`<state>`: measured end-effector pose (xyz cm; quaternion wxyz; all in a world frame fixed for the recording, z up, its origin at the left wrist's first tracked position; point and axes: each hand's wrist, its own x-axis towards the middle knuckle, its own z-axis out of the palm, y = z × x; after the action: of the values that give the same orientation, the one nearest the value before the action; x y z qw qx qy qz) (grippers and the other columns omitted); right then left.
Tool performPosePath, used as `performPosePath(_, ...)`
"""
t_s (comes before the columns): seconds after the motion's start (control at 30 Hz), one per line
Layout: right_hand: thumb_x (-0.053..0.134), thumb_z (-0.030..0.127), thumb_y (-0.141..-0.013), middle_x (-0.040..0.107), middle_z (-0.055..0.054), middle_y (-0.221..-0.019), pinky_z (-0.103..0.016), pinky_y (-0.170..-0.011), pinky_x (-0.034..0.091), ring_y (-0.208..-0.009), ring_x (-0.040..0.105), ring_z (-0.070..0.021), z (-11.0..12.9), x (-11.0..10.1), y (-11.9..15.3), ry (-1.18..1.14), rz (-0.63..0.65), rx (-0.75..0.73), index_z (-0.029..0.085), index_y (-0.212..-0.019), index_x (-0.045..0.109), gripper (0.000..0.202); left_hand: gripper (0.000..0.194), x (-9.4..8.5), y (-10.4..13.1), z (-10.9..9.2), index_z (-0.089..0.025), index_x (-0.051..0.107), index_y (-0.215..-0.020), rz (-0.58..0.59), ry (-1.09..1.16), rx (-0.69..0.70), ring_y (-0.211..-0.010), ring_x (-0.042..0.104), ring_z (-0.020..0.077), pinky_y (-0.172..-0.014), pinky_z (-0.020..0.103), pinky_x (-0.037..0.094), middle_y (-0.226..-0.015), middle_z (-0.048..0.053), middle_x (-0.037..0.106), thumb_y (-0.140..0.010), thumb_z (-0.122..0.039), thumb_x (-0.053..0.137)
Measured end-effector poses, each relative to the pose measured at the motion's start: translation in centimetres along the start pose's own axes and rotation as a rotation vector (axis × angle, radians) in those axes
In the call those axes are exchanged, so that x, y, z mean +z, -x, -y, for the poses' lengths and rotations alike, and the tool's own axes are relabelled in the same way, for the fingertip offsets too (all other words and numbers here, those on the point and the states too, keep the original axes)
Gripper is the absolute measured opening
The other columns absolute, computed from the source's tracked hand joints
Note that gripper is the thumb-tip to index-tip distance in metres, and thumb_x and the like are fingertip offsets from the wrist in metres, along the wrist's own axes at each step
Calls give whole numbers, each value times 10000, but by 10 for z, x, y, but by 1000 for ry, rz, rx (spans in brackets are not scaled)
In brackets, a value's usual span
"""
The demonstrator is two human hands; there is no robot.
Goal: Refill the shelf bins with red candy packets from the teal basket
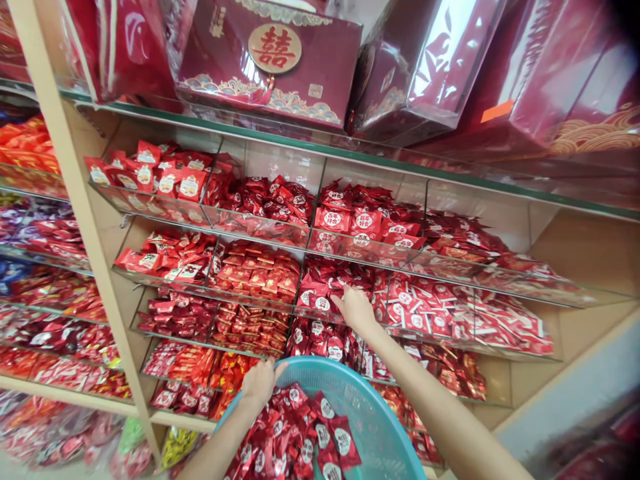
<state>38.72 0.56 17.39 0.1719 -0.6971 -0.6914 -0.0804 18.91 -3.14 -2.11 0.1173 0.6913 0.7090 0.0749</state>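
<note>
Shelves fill my feed: left hand grips the basket, right hand reaches to packets, grasp unclear; I'd judge the next move needs a clean pinch.

1. Your left hand grips the far-left rim of the teal basket, thumb pointing right.
2. Your left forearm slants along the basket's left side.
3. Your right forearm crosses its right side; your right hand reaches beyond it, grip unclear.
</note>
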Motion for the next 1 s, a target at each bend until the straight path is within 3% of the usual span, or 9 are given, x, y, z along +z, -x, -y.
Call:
performPosePath(0.13, 502, 371, -787, 588, -166, -955, -302, -768, 386, -922, 540, -246, 0, 9, 1, 3, -46, -34, 58, -1046, 515, 406, 575, 0, 0, -1, -180, 566, -1012, -20, -4, -2, -850, 611, 259, -698, 356, 460, -918, 143, 637, -812, -595, 221)
performPosePath(0.3, 529, 417, -764, 600, -131, -939, -278, -783, 386, -922, 546, -217, -14, 15, -2, -124, -1, -84, 94, -1104, 498, 470, 538, 0, 0, -1, -183, 566, -994, -19, -6, 7, -840, 614, 264, -688, 361, 463, -902, 135, 641, -822, -569, 233)
performPosePath(0.47, 510, 441, -761, 569, -147, -1027, -321, -857, 364, -1007, 501, -235, -21, 25, 2, -239, -95, -118, 95, -1165, 456, 534, 545, 1, 0, 0, -180, 568, -983, -35, -10, 13, -825, 617, 271, -669, 363, 467, -877, 135, 644, -822, -571, 225)
performPosePath(0.6, 569, 379, -710, 567, -129, -1057, -330, -882, 355, -1041, 488, -235, -20, 24, 4, -365, -92, -72, 116, -1161, 456, 534, 550, 3, -1, 1, -182, 577, -958, -41, -3, 16, -817, 619, 280, -657, 368, 472, -864, 131, 649, -815, -582, 228)
performPosePath(0.8, 590, 370, -659, 612, -78, -871, -321, -747, 413, -847, 564, -224, -20, 16, 4, -424, -38, 28, 135, -1154, 448, 566, 536, 1, -1, 1, -183, 572, -970, -40, -4, 21, -815, 621, 282, -656, 374, 472, -856, 131, 650, -819, -572, 235)
performPosePath(1.0, 651, 345, -593, 614, -49, -857, -302, -742, 422, -841, 567, -194, -26, 17, -4, -579, 37, 94, 159, -1157, 441, 630, 545, 0, 0, 0, -184, 574, -968, -36, 2, 23, -822, 619, 280, -661, 373, 471, -869, 136, 646, -819, -576, 225)
